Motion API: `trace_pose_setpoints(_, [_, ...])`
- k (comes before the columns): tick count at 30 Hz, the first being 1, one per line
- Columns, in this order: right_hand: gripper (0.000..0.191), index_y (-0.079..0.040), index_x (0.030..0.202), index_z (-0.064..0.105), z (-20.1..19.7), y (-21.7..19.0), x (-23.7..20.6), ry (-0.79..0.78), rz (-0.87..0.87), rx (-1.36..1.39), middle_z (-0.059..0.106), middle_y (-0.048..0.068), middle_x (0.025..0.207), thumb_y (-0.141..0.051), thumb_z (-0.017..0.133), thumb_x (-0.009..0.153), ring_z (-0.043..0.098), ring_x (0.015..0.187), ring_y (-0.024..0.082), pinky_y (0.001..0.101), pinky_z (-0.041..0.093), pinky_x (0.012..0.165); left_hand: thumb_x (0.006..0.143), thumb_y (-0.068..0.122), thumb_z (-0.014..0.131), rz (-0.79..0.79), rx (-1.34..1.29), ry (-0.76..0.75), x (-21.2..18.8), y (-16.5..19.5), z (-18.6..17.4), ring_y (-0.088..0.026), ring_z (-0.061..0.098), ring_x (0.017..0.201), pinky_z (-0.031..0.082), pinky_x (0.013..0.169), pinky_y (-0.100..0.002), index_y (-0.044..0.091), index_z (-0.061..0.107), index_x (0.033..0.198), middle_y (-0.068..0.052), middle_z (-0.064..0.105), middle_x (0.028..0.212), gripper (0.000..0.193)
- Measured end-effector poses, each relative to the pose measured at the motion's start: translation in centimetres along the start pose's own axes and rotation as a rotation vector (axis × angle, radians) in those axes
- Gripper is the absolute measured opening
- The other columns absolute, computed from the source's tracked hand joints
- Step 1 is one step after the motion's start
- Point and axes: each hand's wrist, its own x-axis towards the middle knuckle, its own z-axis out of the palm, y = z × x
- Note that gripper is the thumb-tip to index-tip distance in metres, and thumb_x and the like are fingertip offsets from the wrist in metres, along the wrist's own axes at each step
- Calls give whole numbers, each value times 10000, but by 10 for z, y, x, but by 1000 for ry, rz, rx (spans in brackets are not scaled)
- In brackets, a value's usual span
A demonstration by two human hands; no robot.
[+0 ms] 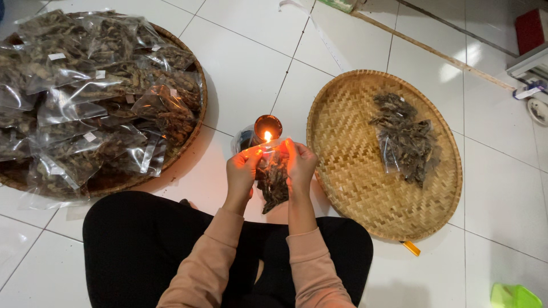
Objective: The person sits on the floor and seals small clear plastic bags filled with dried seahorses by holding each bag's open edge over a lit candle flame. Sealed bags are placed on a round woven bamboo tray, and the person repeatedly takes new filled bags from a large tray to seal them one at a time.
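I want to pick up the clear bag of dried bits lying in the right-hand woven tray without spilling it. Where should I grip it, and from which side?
Probably best by the lower left corner of the clear bag, coming from the side near the right hand. There the plastic looks flat, while the dark contents bulge elsewhere, and the woven tray is bare beside it.

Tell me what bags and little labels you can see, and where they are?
Held bag: clear plastic with dark dried pieces, between left hand and right hand, by a small flame.
Pile of bags: same kind, heaped on the left woven tray.
White labels: small rectangles on those bags.
Sealed bags: on the right tray.
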Motion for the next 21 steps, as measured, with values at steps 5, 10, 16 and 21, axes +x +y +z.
trace_pose_setpoints(5, [211,53,875,753,9,-5,-9,-28,-44,-59,690,25,720,-134,705,960,540,576,56,230,407,500,951,122,667,16,-25,46,-6,5,-2,-115,628,600,494,475,-272,-25,767,989,-50,702,783,182])
trace_pose_setpoints(10, [221,67,879,742,15,-4,-15,-44,-35,-101,684,41,702,-130,692,965,521,538,68,244,385,462,945,135,668,4,-57,60,-13,15,-6,-120,630,590,470,453,-267,-16,763,974,-56,724,811,180])
trace_pose_setpoints(16, [222,65,896,753,10,-1,-9,-49,-76,-61,700,42,723,-135,691,969,560,563,71,236,434,501,932,129,680,-11,-33,75,-9,12,0,-117,629,585,489,460,-273,-7,769,995,-53,729,814,174])
trace_pose_setpoints(21, [209,56,894,765,-3,4,5,-12,-131,-71,727,40,754,-133,709,962,621,642,74,228,496,599,957,99,706,119,-53,29,0,-2,8,-72,631,690,507,572,-242,-60,773,1003,-37,729,845,179])
